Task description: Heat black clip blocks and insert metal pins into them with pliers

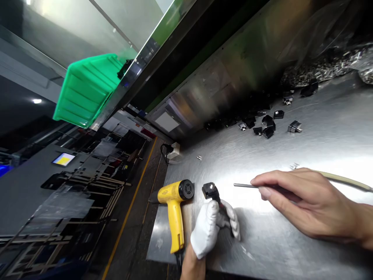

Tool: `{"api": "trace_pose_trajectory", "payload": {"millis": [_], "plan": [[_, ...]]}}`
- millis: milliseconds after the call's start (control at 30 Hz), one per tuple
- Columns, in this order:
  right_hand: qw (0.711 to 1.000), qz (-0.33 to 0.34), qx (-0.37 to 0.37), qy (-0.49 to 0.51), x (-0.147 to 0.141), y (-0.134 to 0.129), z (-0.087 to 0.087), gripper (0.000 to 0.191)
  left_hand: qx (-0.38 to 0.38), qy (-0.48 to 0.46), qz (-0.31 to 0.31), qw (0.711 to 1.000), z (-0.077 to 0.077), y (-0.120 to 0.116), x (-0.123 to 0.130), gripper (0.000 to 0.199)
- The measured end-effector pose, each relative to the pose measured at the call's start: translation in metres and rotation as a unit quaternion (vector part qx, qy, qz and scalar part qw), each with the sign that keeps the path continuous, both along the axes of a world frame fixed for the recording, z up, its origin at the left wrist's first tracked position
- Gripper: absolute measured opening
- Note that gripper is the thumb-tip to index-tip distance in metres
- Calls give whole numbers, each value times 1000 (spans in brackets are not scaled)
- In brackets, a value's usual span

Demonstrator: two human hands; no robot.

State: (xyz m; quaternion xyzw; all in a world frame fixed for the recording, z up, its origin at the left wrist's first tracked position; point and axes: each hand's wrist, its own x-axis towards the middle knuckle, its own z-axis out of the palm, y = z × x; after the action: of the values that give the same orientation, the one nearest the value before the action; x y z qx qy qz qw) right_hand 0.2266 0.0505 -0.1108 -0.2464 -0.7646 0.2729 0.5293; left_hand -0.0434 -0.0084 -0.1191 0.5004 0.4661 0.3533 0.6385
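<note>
In a white glove, my left hand (208, 225) grips a tool whose dark, partly red handle is mostly hidden by the fingers. At its upper end is a small black block (210, 189) with a shiny metal stub on top; whether it is part of the tool or held in it, I cannot tell. My bare right hand (309, 204) pinches a thin grey metal rod (244, 185), its tip pointing left toward the block and apart from it. Left of my gloved hand lies a yellow heat gun (174, 206).
Black connector pieces (268, 126) lie scattered along the back of the metal table (262, 249). Small metal parts (323, 68) are heaped at back right. Pale tubing (344, 179) runs behind my right hand. A green bin (87, 89) sits on the upper-left shelf; a power socket (174, 151) stands at the table's edge.
</note>
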Motion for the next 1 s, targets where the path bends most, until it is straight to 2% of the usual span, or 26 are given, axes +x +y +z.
{"api": "trace_pose_trajectory", "payload": {"millis": [133,367,633,833,1000], "plan": [[999,28,-35,-10,-2,4,2,19,-104,-36,-62,992,4,-7,-1,60],[995,54,-78,-14,0,8,8,11,-126,-54,-64,989,6,-16,-8,62],[985,104,-103,-85,3,9,9,14,-200,31,-94,975,13,-20,-17,65],[977,126,-109,-133,7,9,8,18,-236,99,-100,961,28,-17,-16,63],[970,144,-115,-160,9,9,8,18,-241,179,-129,945,41,-12,-14,61]]}}
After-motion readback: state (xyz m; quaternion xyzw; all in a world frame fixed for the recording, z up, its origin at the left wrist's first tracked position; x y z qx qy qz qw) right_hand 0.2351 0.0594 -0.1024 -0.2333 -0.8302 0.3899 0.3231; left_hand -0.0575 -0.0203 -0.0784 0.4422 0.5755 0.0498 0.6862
